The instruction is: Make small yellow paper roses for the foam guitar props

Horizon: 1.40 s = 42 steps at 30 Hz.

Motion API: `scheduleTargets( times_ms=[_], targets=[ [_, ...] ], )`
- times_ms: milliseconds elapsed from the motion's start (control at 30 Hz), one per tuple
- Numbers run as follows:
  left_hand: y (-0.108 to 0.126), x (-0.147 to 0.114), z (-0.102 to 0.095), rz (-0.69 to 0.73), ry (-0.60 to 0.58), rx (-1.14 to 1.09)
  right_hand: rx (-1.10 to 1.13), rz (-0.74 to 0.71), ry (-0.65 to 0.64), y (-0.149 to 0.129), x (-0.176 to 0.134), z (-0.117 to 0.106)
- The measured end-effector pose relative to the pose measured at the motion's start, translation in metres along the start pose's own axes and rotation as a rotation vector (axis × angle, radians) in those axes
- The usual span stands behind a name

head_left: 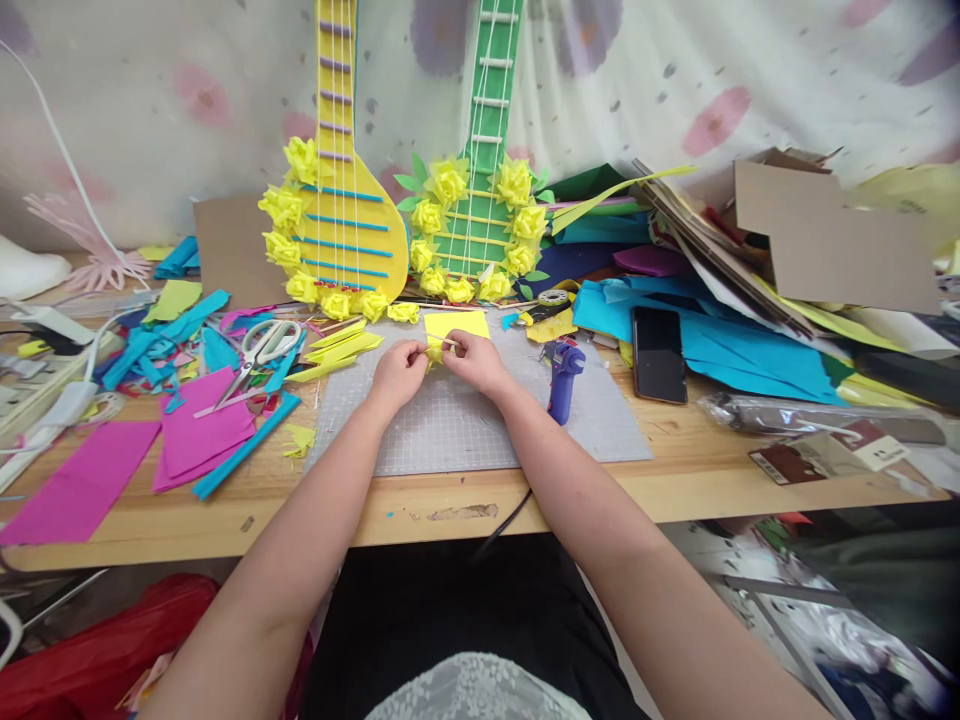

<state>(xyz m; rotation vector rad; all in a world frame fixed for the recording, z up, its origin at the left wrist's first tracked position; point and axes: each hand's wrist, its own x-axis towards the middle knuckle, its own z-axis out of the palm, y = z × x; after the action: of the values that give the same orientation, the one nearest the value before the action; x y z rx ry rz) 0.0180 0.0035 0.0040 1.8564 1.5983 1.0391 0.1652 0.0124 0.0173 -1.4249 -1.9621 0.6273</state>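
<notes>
My left hand (pixel 401 372) and my right hand (pixel 474 362) meet above the grey cutting mat (pixel 442 440), fingers pinched together. Between the fingertips is a small piece of yellow paper (pixel 434 354), mostly hidden by the fingers. A thin pale stick seems to lie along it at the right fingertips. Just behind the hands lies a square yellow sheet (pixel 456 323). A blue glue gun (pixel 562 380) stands on the mat to the right of my right hand. Folded yellow paper strips (pixel 337 350) lie left of my left hand.
Behind stand a yellow paper guitar (pixel 356 215) and a green paper guitar (pixel 476 225) with yellow paper roses. Scissors (pixel 262 350), magenta sheets (pixel 202 430) and blue scraps lie left. A phone (pixel 659 355), blue paper (pixel 720 340) and stacked cardboard (pixel 817 230) are right.
</notes>
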Motion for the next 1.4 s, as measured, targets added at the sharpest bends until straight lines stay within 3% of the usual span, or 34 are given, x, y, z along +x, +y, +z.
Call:
scheduleTargets(
  times_ms=[500, 600, 733, 800, 933, 1033, 1267, 1400],
  targets=[
    [0.003, 0.000, -0.005, -0.021, 0.036, 0.044, 0.155, -0.069, -0.149, 0.002, 0.000, 0.006],
    [0.002, 0.000, -0.006, -0.037, 0.081, 0.025, 0.092, -0.055, -0.112, 0.001, 0.000, 0.005],
    [0.005, 0.000, -0.006, -0.083, 0.255, -0.181, -0.090, -0.038, 0.020, -0.004, -0.003, 0.003],
    [0.010, -0.001, -0.005, -0.175, 0.207, -0.336, -0.174, -0.092, 0.059, -0.007, -0.005, 0.002],
    [0.020, -0.002, -0.005, -0.439, -0.016, -0.617, -0.307, -0.228, 0.037, -0.014, -0.008, 0.000],
    [0.024, -0.003, -0.008, -0.520, -0.088, -0.736, -0.385, -0.257, -0.010, -0.017, -0.007, -0.001],
    [0.025, 0.000, -0.010, -0.637, -0.081, -0.741, -0.426, -0.328, -0.055, -0.023, -0.010, -0.006],
    [0.024, 0.000, -0.009, -0.598, -0.051, -0.825, -0.295, -0.364, 0.078, -0.027, -0.015, -0.007]
  ],
)
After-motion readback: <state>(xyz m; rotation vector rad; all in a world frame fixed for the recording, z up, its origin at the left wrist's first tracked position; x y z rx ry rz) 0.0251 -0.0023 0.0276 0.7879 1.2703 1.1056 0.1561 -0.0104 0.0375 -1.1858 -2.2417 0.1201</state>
